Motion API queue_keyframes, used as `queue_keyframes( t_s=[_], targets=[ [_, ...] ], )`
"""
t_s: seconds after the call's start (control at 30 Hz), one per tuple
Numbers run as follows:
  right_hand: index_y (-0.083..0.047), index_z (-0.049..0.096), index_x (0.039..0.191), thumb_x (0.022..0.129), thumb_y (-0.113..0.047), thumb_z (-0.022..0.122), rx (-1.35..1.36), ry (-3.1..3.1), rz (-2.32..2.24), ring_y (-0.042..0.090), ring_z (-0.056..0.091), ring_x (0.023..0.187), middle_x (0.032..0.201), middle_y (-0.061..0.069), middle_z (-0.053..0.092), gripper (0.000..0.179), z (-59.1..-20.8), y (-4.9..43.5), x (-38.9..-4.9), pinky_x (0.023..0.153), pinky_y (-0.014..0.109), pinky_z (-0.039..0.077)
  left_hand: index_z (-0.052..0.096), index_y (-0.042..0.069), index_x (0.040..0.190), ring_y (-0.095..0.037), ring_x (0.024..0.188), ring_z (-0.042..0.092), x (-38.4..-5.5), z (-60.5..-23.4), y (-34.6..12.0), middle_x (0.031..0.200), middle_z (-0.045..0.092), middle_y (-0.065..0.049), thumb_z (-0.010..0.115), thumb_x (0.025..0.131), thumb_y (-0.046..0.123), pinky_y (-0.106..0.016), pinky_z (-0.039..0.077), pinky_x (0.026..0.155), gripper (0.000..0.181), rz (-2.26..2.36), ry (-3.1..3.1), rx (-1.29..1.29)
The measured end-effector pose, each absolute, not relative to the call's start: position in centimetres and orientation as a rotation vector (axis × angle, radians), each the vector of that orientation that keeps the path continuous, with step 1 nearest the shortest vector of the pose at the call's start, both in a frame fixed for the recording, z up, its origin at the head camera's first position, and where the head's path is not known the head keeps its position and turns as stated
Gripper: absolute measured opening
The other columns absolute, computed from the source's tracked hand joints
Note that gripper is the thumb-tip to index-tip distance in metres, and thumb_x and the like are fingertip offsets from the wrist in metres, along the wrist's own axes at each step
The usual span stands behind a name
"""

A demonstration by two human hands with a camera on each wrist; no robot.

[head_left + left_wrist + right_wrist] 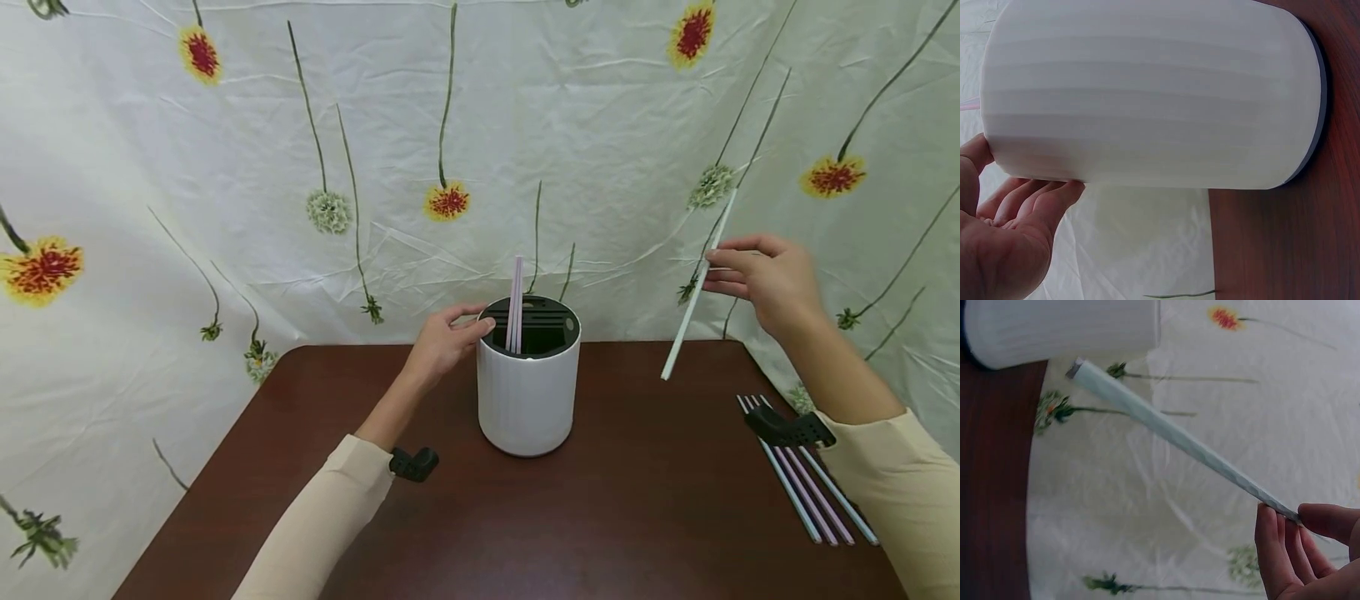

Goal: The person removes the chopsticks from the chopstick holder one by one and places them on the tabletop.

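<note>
A white cylindrical utensil holder with a black slotted top stands upright on the table. Pink chopsticks rise from its top, close together. My left hand holds the holder's upper left side, thumb at the rim and fingers against the wall, as the left wrist view also shows. Off to the right, my right hand pinches a pale green chopstick between thumb and fingertips. This chopstick slants in the air, its thick end down toward the holder's side; in the right wrist view its faceted shaft shows.
Several pale blue and pink chopsticks lie side by side at the table's right, partly hidden under the right wrist's black strap. The dark brown table ends behind the holder at a flower-printed cloth.
</note>
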State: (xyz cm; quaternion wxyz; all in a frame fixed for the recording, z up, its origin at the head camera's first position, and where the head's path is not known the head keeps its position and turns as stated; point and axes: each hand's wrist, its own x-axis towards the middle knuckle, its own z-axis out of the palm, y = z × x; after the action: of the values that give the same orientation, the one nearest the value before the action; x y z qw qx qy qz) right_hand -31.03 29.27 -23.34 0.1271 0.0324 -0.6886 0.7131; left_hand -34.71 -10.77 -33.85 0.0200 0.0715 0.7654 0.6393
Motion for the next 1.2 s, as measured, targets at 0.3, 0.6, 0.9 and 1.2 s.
queue_keyframes(
  t_s=[0.3,0.6,0.9,1.2],
  targets=[
    [-0.023,0.074,0.086,0.098,-0.015,0.069,-0.067,-2.266,1.950,0.006,0.073,0.068,0.080,-0.015,0.071,0.015,-27.9,34.0,-31.1,0.064,0.024,0.061,0.065,0.017,0.137,-0.021,0.134,0.057,-34.7,-33.9,-10.6,0.134,0.067,-0.010,0.074,0.095,0.033,-0.046,0.049,0.108,0.046,1.974,2.383,0.207],
    [-0.022,0.073,0.088,0.099,-0.021,0.066,-0.187,-2.476,1.687,0.003,0.071,0.067,0.074,-0.022,0.066,0.013,-33.1,37.2,-31.3,0.064,0.024,0.061,0.064,0.017,0.138,-0.021,0.132,0.059,-34.7,-34.1,-10.6,0.134,0.068,-0.009,0.074,0.095,0.032,-0.045,0.050,0.108,0.046,1.980,2.380,0.208],
    [0.017,0.060,0.123,0.100,-0.019,0.063,-0.309,-2.689,1.458,0.005,0.067,0.069,0.084,-0.006,0.069,0.043,-38.3,39.5,-31.1,0.067,0.030,0.062,0.064,0.017,0.138,-0.022,0.131,0.059,-34.6,-34.1,-10.7,0.132,0.069,-0.010,0.074,0.094,0.032,-0.047,0.049,0.108,0.047,1.998,2.368,0.228],
    [0.018,0.065,0.112,0.095,-0.012,0.064,-0.444,-2.727,1.431,0.015,0.069,0.069,0.084,0.012,0.075,0.035,-42.0,40.9,-31.7,0.064,0.039,0.063,0.065,0.018,0.137,-0.021,0.135,0.055,-34.6,-34.0,-10.6,0.135,0.067,-0.009,0.074,0.094,0.033,-0.046,0.049,0.109,0.046,1.992,2.382,0.219]
  ],
)
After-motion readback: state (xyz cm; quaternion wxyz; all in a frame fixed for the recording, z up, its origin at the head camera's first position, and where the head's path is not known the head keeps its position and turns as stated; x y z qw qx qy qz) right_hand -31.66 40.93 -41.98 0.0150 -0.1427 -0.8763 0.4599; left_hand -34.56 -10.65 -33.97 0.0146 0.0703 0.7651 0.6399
